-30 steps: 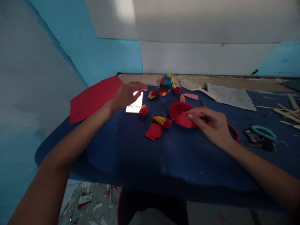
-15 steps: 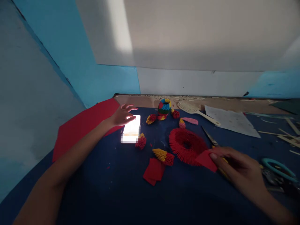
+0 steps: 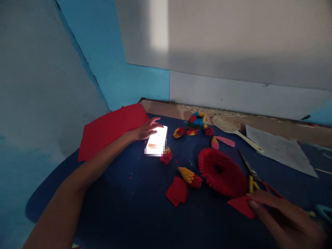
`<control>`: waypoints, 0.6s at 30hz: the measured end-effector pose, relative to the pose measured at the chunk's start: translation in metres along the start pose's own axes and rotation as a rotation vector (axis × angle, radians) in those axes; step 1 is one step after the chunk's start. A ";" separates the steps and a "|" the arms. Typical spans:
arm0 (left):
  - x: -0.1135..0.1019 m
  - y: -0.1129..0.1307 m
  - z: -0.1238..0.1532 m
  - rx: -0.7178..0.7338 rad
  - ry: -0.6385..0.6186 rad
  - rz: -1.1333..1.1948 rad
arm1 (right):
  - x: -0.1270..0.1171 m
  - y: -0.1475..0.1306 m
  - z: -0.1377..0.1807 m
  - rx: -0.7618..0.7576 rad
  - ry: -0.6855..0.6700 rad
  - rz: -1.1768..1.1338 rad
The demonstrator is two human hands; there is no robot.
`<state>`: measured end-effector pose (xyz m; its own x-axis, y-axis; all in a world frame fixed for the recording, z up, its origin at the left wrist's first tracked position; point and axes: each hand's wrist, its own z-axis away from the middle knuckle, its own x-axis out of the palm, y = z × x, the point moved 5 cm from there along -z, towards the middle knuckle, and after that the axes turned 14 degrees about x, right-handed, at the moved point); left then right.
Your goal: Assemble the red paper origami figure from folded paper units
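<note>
From my remote seat, I take the fringed red disc (image 3: pixel 220 169) on the dark blue table (image 3: pixel 116 204) as my clock's centre. At five o'clock, close to its rim, my right hand (image 3: pixel 281 216) has thumb and index finger pinching a red paper piece (image 3: pixel 240 206) by its far corner. My left hand (image 3: pixel 146 130) reaches in at ten o'clock with its fingers spread over the glowing phone (image 3: pixel 157 138); I can't tell whether a fingertip touches the screen. The large red sheet (image 3: pixel 110 133) lies past that hand, towards nine.

Overlapping red squares (image 3: pixel 177 191) sit at eight o'clock, near a yellow-and-red folded cone (image 3: pixel 190 177) at nine. I see the scissors (image 3: pixel 252 173) at three, their handles partly behind my right hand, a pale brush (image 3: pixel 237 133) at one, and a multicoloured folded pot (image 3: pixel 196 121) at eleven.
</note>
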<state>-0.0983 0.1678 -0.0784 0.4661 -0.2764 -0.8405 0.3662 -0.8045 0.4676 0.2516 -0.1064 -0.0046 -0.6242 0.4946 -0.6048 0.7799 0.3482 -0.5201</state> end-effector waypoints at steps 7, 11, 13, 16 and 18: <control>0.001 0.002 0.007 0.124 -0.016 -0.029 | -0.002 0.010 0.001 0.016 -0.013 0.006; 0.000 -0.003 0.011 0.133 0.010 -0.026 | 0.001 0.005 -0.001 0.024 -0.063 -0.031; -0.005 -0.005 0.010 0.110 0.063 -0.049 | 0.002 0.003 -0.003 0.044 -0.064 -0.081; -0.024 0.001 0.002 0.065 0.251 -0.196 | 0.010 0.005 -0.008 0.149 -0.126 -0.184; -0.036 0.022 -0.006 0.066 0.387 -0.318 | 0.018 0.010 -0.012 0.263 -0.183 -0.243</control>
<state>-0.1022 0.1629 -0.0367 0.6086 0.1928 -0.7697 0.4926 -0.8523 0.1761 0.2485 -0.0842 -0.0135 -0.8055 0.2646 -0.5302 0.5848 0.2102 -0.7835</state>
